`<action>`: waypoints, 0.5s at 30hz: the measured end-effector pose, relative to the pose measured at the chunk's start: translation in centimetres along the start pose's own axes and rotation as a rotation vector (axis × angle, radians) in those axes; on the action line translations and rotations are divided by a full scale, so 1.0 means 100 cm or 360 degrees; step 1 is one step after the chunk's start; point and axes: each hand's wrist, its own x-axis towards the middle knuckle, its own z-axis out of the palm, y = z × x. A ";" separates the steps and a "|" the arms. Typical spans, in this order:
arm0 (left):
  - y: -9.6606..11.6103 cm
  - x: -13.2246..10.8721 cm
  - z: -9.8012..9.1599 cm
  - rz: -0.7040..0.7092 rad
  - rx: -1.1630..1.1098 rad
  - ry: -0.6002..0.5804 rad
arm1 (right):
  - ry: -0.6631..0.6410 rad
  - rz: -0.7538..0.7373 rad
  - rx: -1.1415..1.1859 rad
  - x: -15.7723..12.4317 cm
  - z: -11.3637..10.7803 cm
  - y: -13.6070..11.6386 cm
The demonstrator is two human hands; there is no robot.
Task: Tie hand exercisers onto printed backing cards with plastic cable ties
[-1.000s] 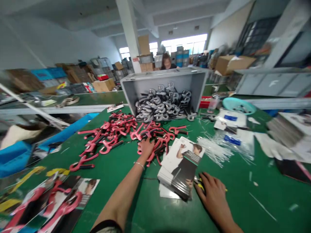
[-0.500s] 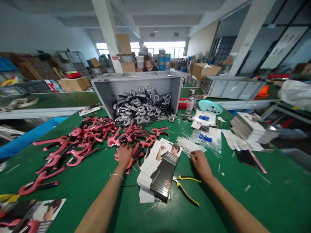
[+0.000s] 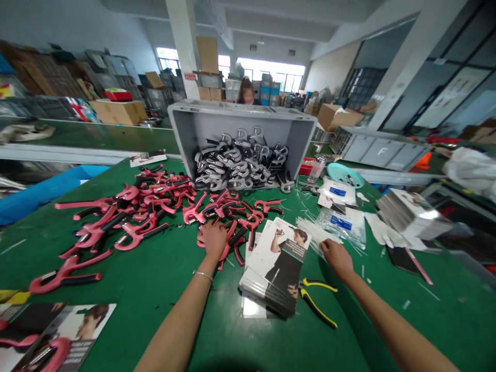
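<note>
Bright windows (image 3: 285, 72), pale pillar (image 3: 182, 36)

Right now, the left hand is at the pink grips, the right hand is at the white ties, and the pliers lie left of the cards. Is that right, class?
Not quite: the head view shows the pliers to the right of the cards. The left hand is at the pink grips, the right hand at the white ties.

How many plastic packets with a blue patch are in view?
2. One packet lies in front of the turquoise dish; the other packet is closer, beside the white strips near the right hand. More could be hidden.
</note>
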 end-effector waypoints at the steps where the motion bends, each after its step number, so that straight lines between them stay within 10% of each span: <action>1: -0.001 0.000 0.001 -0.0001 -0.0008 0.0022 | -0.0002 0.0006 -0.0026 0.000 -0.001 -0.001; 15: -0.012 -0.002 0.003 0.0125 -0.0069 0.0187 | -0.0254 0.0403 0.0126 0.026 -0.045 0.010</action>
